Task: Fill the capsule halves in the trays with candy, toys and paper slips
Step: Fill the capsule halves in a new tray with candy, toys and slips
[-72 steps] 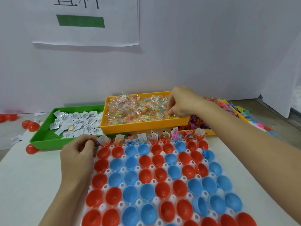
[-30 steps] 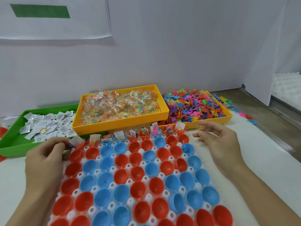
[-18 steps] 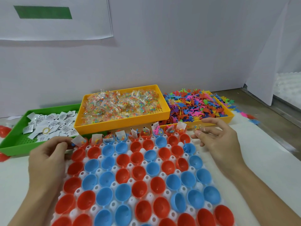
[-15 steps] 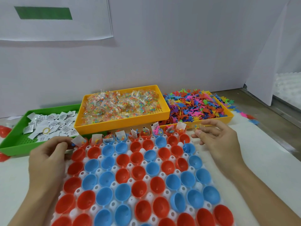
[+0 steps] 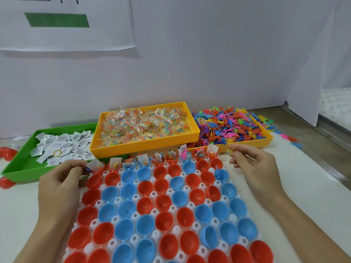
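A white capsule tray (image 5: 230,218) holds rows of red and blue capsule halves (image 5: 145,205). The far row (image 5: 171,157) carries paper slips, candy and toys; one blue half (image 5: 221,174) in the second row has a blue toy in it. My left hand (image 5: 58,185) rests at the tray's far left corner and pinches white paper slips (image 5: 83,177). My right hand (image 5: 254,168) hovers at the far right corner, its fingertips pinching a small candy packet (image 5: 230,151). Behind stand a green tray of slips (image 5: 17,168), an orange candy tray (image 5: 144,147) and an orange toy tray (image 5: 266,141).
Loose red capsule halves (image 5: 6,153) lie left of the green tray. A few toys (image 5: 293,141) are spilled on the table to the right of the toy tray. A white wall with a paper sign (image 5: 66,21) stands close behind, and stacked white trays (image 5: 336,103) sit far right.
My right hand left the candy tray and came back to the capsule tray's far right corner with candy in its fingers. My left hand stayed at the far left corner.
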`<state>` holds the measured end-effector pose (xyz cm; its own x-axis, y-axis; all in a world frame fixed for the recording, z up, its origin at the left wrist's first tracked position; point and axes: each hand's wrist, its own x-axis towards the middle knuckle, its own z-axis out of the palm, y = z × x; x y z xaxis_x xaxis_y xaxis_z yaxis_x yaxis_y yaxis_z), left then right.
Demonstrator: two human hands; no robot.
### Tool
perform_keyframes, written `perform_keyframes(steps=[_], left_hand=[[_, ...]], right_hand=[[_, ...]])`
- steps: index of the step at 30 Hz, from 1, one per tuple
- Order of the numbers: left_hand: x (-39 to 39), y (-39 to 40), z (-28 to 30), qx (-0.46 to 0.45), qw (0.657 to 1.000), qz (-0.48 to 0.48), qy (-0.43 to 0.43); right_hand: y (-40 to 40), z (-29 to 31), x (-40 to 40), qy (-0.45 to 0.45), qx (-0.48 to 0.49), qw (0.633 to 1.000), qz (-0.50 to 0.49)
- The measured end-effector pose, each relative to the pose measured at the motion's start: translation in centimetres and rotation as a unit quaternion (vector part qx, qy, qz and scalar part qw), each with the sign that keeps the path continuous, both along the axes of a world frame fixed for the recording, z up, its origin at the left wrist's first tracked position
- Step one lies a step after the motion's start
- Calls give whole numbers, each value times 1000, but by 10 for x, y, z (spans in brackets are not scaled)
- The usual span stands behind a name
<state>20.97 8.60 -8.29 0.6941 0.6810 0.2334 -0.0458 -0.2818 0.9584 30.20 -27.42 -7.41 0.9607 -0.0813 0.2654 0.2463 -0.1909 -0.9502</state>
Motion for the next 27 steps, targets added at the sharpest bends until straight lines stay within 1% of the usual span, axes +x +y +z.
perform_keyframes(steps=[6, 13, 18, 21, 25, 27], left_hand=[[0, 0, -1, 2, 1000, -3, -4], [-1, -3, 3, -1, 1000, -3, -4], [-2, -6, 6, -9, 1000, 3, -9], [-3, -6, 8, -20, 1000, 5, -8], [-4, -6, 10, -47, 998, 15, -29], [-5, -4, 18, -34, 999, 5, -33]], right_hand=[[1, 2, -2, 5, 35, 999, 14], [4, 6, -5, 10, 38, 999, 22], [7, 11, -6, -8, 21, 1000, 21], [8, 15, -9, -21, -7, 999, 24], [10, 20, -14, -36, -31, 998, 39], [12, 23, -17, -44, -37, 997, 46]])
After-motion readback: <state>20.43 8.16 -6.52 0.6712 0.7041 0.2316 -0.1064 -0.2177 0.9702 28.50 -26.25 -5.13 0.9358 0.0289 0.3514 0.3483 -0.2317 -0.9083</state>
